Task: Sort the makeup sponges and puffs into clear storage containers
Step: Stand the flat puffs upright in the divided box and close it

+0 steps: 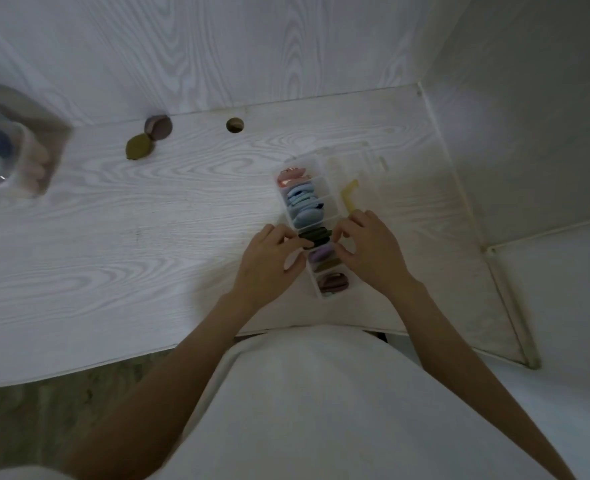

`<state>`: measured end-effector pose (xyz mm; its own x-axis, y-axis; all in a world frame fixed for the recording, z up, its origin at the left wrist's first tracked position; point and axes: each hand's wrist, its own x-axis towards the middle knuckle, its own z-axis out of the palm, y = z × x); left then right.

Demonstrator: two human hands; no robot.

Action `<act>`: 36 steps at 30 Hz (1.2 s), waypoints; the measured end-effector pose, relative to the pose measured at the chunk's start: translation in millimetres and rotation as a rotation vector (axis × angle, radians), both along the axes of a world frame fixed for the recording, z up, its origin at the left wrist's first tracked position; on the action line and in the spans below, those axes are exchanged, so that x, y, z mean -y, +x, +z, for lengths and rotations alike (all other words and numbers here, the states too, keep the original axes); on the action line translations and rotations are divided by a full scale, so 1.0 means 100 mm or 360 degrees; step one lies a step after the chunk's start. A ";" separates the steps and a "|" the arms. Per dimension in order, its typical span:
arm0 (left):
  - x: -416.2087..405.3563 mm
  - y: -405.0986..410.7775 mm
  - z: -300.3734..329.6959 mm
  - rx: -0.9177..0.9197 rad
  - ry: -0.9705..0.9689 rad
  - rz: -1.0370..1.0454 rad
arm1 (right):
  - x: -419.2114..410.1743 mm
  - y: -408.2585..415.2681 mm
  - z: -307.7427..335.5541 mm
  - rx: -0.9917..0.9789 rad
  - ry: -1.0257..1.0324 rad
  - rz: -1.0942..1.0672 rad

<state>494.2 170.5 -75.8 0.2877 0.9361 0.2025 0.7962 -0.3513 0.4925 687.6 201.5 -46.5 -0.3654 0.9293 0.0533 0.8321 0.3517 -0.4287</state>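
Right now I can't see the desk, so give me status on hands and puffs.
Left hand and right hand pinching dark green puffs in clear divided container. Olive puff, mauve puff loose on desk. Nothing obstructing.

Puffs (312,216) fill the divided container (321,181), right of two loose puffs (148,138).

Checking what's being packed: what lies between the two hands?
In the head view, dark olive puffs in the clear divided container lie between left hand and right hand.
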 end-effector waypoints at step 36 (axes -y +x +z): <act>-0.71 -0.94 0.08 0.0990 -0.0304 0.0842 | -0.44 -0.34 0.01 -0.0072 -0.0248 -0.0177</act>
